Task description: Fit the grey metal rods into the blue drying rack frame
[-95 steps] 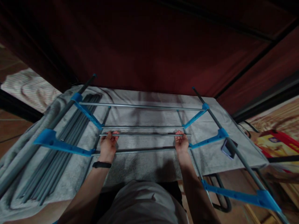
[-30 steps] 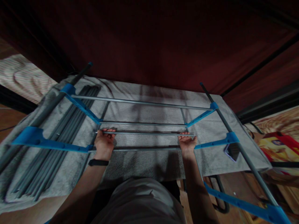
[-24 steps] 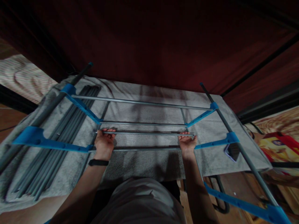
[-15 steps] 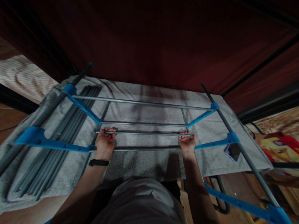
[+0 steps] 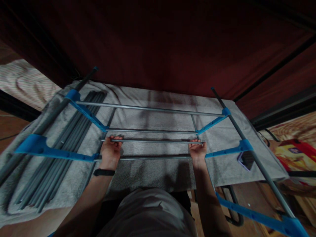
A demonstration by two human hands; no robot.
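Observation:
A thin grey metal rod [image 5: 153, 141] lies crosswise in front of me, level, above a grey towel [image 5: 153, 171]. My left hand [image 5: 111, 152] is closed around its left end; a black band sits on that wrist. My right hand [image 5: 198, 151] is closed around its right end. The rod sits within a rack frame of grey poles and blue plastic brackets [image 5: 85, 113], between a rail [image 5: 150, 130] just beyond it and a rail [image 5: 148, 158] just nearer to me. A farther rail [image 5: 148, 109] spans the two blue brackets at the back.
A bundle of loose grey rods [image 5: 61, 148] lies on the towel at the left. A phone [image 5: 243, 161] rests on the towel at the right, beside a blue bracket [image 5: 228, 152]. A dark red curtain [image 5: 158, 49] hangs behind. Colourful fabric [image 5: 293, 154] lies at far right.
Over the last second almost nothing moved: both hands keep their grip on the rod. Since 3.2 s ago the view shifted and my hands sit slightly wider apart on it.

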